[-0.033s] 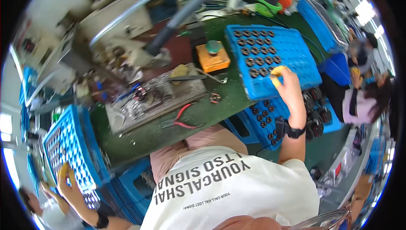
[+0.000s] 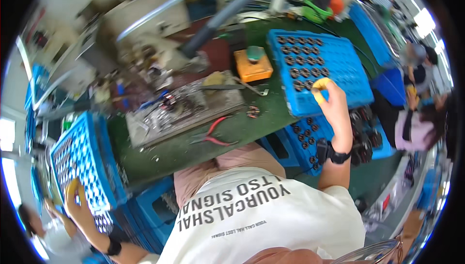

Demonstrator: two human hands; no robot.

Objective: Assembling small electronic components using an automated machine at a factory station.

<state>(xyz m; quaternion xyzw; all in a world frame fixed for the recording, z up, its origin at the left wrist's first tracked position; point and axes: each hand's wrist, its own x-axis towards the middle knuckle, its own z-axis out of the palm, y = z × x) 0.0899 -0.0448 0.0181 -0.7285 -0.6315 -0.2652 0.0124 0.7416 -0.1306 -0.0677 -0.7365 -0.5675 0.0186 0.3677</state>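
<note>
My right hand (image 2: pixel 330 98), with yellow caps on its fingertips, rests curled on the near edge of a blue slotted tray (image 2: pixel 346 65) at the right. Dark round wound parts (image 2: pixel 302 60) fill the tray's left rows. I cannot see whether a part sits in the fingers. My left hand (image 2: pixel 77 205), also yellow-capped, grips the near edge of a second blue slotted tray (image 2: pixel 80 155), which stands tilted at the far left. Each wrist carries a black band.
Between the trays on a green mat lie a metal fixture plate (image 2: pixel 189 109), red-handled pliers (image 2: pixel 215 135), a loose wound part (image 2: pixel 252 112) and an orange button box (image 2: pixel 254 65). More blue trays (image 2: pixel 310 138) stand lower right. Other people are at the right (image 2: pixel 416 118) and lower left (image 2: pixel 43 235).
The whole view has shifted a little to the right and down. Both hands keep their places on their trays.
</note>
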